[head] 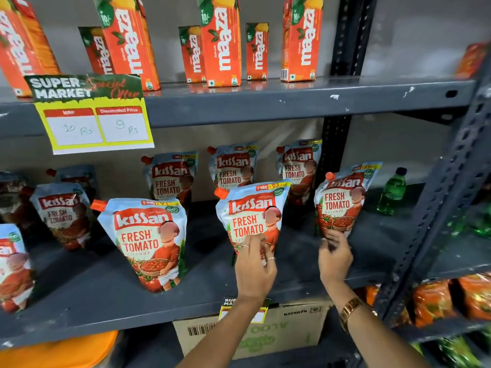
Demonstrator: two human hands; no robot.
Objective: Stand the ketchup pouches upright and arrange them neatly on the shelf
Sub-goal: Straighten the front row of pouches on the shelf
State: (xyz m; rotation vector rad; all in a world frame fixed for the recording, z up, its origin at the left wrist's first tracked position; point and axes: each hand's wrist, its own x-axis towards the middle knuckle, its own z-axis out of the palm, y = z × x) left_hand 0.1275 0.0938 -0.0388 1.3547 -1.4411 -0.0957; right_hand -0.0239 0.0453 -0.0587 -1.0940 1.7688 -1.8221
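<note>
Several Kissan ketchup pouches stand upright on the grey middle shelf (87, 296). My left hand (255, 269) touches the bottom of the front centre pouch (252, 213), fingers pinched on its lower edge. My right hand (335, 257) grips the bottom of the front right pouch (342, 200), which leans slightly to the right. Another large pouch (148, 243) stands free at the front left of centre. Three pouches (231, 166) stand in a row behind, and more sit in shadow at the left (62, 213).
Maaza juice cartons (220, 41) line the top shelf above a yellow price tag (95, 123). A green bottle (392, 191) stands right of the pouches. A perforated black upright (435, 216) borders the right side. A cardboard box (292, 328) and orange packets (435, 301) lie below.
</note>
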